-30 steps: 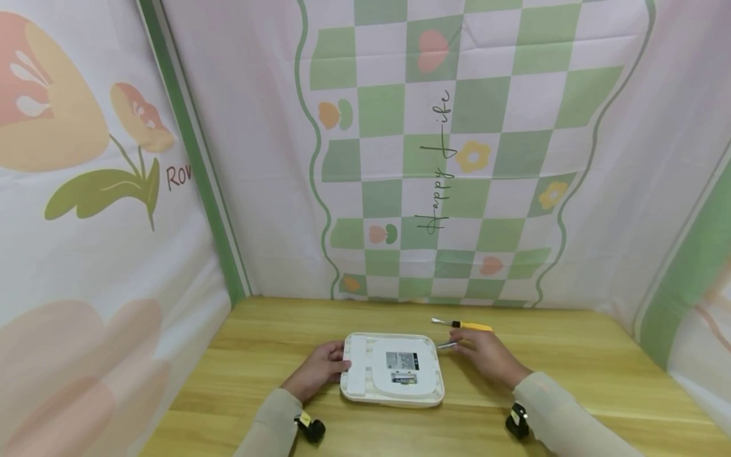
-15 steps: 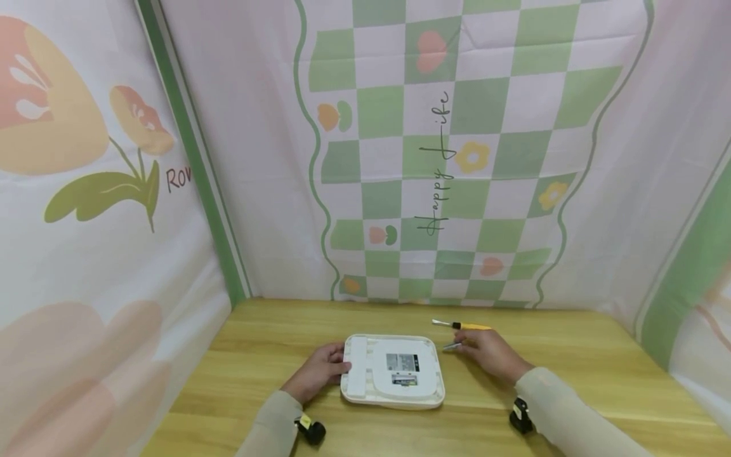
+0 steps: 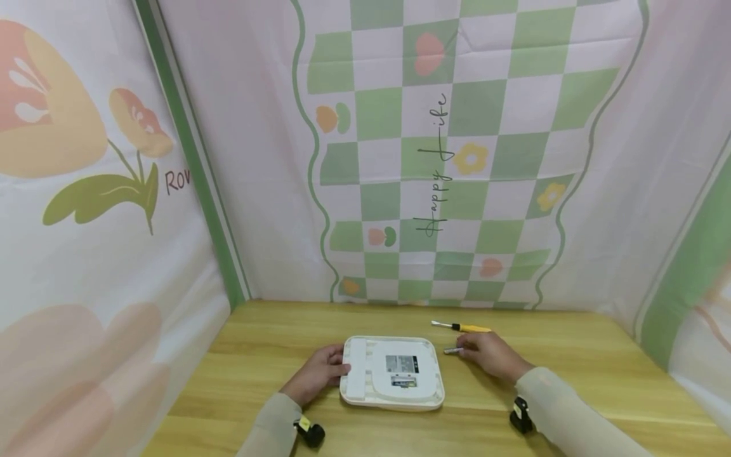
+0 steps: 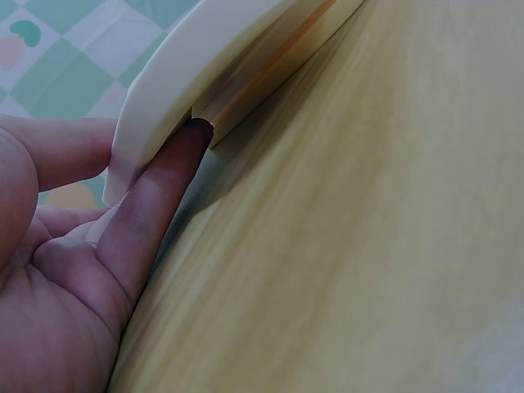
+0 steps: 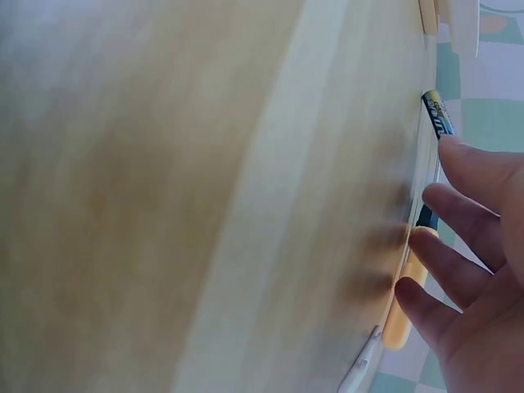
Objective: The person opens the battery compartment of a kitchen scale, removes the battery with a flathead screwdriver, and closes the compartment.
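A white, rounded-square battery-powered device (image 3: 404, 401) lies on the table with its label side up. Its battery compartment (image 3: 404, 382) is uncovered and at least one battery shows inside. My left hand (image 3: 320, 370) grips the device's left edge. In the left wrist view, the fingers (image 4: 160, 205) reach under the white rim (image 4: 180, 82). Just right of the device, my right hand (image 3: 488, 354) pinches a small cylindrical battery (image 3: 453, 350) low over the table. The right wrist view shows the battery (image 5: 438, 113) at the thumb tip, the other fingers spread loosely.
A yellow-handled screwdriver (image 3: 474, 328) lies behind my right hand. In the right wrist view, a small white piece (image 5: 360, 360) lies near the screwdriver handle. Wooden table (image 3: 274, 324) surrounds the device, with printed curtains (image 3: 285, 190) at the back and sides.
My right hand has drawn slightly right, away from the device's edge, and the battery now lies more level. The left hand and the device have stayed put.
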`<state>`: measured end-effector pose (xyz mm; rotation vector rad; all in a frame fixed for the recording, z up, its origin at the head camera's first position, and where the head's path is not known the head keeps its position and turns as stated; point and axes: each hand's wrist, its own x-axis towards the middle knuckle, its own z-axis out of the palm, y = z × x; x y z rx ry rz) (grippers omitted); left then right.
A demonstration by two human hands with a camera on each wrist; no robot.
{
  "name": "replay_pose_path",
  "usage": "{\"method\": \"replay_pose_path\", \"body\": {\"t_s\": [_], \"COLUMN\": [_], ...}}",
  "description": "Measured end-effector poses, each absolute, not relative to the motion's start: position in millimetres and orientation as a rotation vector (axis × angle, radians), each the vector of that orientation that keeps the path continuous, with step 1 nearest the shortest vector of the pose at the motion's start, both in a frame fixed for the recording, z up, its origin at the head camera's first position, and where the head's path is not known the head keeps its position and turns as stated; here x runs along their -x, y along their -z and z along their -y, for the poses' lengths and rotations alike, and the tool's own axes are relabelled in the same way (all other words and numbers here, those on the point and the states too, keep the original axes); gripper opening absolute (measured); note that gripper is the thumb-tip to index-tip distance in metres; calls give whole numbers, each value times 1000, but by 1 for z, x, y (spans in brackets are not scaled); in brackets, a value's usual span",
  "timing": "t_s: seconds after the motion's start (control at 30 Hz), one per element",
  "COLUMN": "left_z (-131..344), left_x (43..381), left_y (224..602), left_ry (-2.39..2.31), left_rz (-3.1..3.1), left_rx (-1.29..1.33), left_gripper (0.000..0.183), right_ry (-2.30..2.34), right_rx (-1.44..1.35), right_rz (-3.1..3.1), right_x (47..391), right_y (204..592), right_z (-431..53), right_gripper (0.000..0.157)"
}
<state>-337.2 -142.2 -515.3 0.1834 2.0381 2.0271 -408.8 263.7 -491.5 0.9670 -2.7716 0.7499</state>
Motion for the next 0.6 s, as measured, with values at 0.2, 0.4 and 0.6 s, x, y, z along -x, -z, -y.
{"method": "replay_pose_path", "body": {"t_s": [0.2, 0.4, 0.6], "left_z": [141, 142, 142], "left_x": [336, 336, 336], "left_y": [515, 516, 515], "left_ry": [-2019, -2025, -2029], "left_rz": [-2046, -2038, -2036], "left_rx": [-182, -185, -187], "left_gripper": [62, 62, 61], "right_ry": [-745, -701, -670], "right_rx": [-961, -970, -1013], "right_rz": [2813, 2824, 2815], "right_x": [409, 411, 413], "right_y": [491, 492, 494], "right_z": [-264, -266, -268], "right_gripper": [6, 7, 7]}}
